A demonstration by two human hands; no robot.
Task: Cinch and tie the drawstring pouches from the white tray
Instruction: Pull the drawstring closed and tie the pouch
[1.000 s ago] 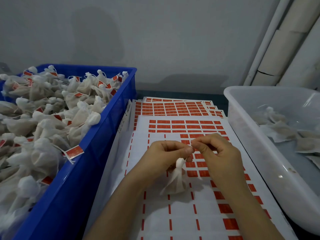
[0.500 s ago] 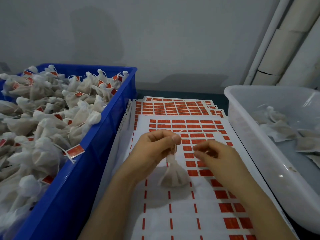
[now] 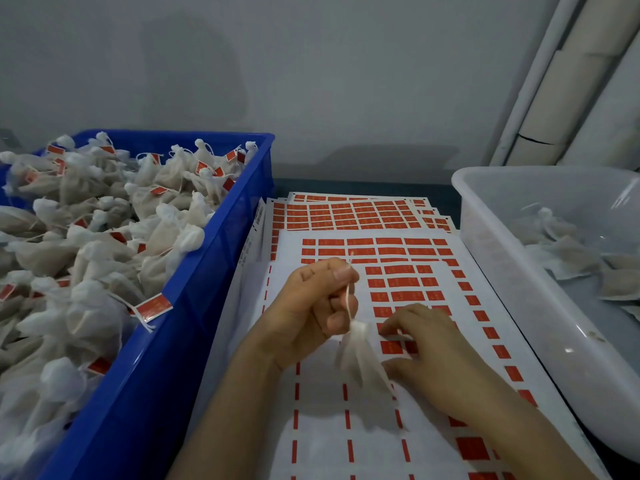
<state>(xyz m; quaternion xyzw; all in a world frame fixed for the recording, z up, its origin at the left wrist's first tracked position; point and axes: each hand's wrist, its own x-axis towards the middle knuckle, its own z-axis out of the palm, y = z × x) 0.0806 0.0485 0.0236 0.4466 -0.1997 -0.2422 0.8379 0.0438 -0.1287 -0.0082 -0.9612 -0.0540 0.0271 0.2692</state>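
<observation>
My left hand [image 3: 311, 303] pinches the drawstring of a small white mesh pouch [image 3: 358, 358], which hangs from the string with its neck cinched, just above the sheets. My right hand [image 3: 426, 344] lies on a sheet of red labels [image 3: 401, 282] beside the pouch, its fingertips touching a label; whether it pinches one is unclear. The white tray [image 3: 498, 258] at the right holds several flat untied pouches [image 3: 568, 251].
A blue crate [image 3: 194, 306] at the left is heaped with tied pouches [image 3: 104, 244] carrying red tags. More label sheets [image 3: 349, 213] are stacked toward the grey wall. Pale pipes [image 3: 568, 81] run up the back right corner.
My hands have separated. The left hand lifted the pouch by its string and shifted left; the right hand let go of the string and dropped onto the label sheet.
</observation>
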